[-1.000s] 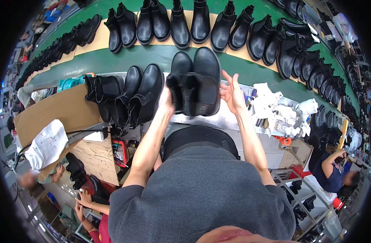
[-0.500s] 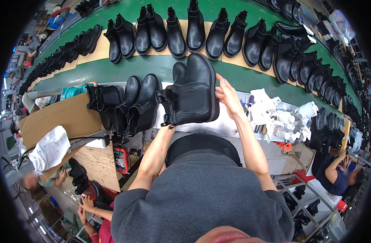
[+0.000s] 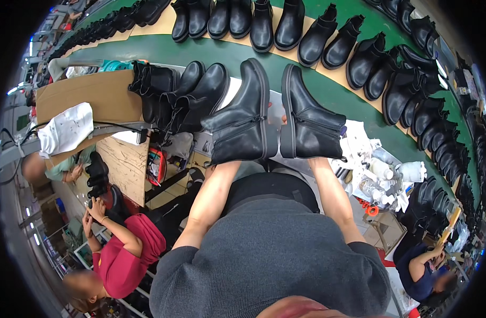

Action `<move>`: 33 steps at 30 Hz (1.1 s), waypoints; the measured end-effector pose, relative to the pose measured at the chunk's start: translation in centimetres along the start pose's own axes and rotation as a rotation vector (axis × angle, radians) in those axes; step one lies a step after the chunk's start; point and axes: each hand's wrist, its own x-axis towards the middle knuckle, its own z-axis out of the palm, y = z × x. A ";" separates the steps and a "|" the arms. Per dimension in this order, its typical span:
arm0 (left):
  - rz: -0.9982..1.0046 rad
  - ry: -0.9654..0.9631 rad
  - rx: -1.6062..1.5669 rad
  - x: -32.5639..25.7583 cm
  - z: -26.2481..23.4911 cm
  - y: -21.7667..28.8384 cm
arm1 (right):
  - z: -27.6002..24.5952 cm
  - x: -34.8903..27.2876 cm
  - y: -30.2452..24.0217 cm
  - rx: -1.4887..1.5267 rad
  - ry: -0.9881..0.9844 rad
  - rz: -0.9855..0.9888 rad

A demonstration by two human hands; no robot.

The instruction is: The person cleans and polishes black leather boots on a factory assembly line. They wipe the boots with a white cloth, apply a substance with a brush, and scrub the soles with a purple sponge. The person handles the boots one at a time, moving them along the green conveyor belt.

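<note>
Two black ankle boots are held up side by side, soles facing each other with a narrow gap between, toes pointing away from me. The left boot [image 3: 243, 119] shows a side zip and rests in my left hand [image 3: 270, 105]. My right hand [image 3: 283, 118] holds the right boot [image 3: 309, 122], which also has a side zip and a pull loop at its heel end. Both hands are mostly hidden behind the boots. Only fingertips show at the soles, and the wrists come out below the shafts.
A green bench [image 3: 200, 50] carries a long curved row of black boots on brown card. Several more boots [image 3: 206, 95] stand left, beside a cardboard sheet [image 3: 89, 90]. White cloths and bottles [image 3: 381, 169] crowd the right. Co-workers sit at lower left [image 3: 126, 249] and lower right [image 3: 420, 265].
The boots, before overlapping in front of my left hand, are now apart, one in each hand. My right hand, open earlier, has closed on a boot. The view has shifted.
</note>
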 end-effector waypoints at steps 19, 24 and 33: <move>-0.492 -0.077 -0.550 -2.8 -3.7 1.7 | 11.0 -5.7 -11.2 -1.021 0.160 -0.677; -0.549 -0.153 -0.564 -2.1 -3.4 1.6 | 17.4 -5.5 -13.2 -0.523 -0.142 -0.566; -0.578 -0.190 -0.618 2.5 -4.5 2.3 | 16.4 -7.6 -15.2 -0.487 -0.335 -0.499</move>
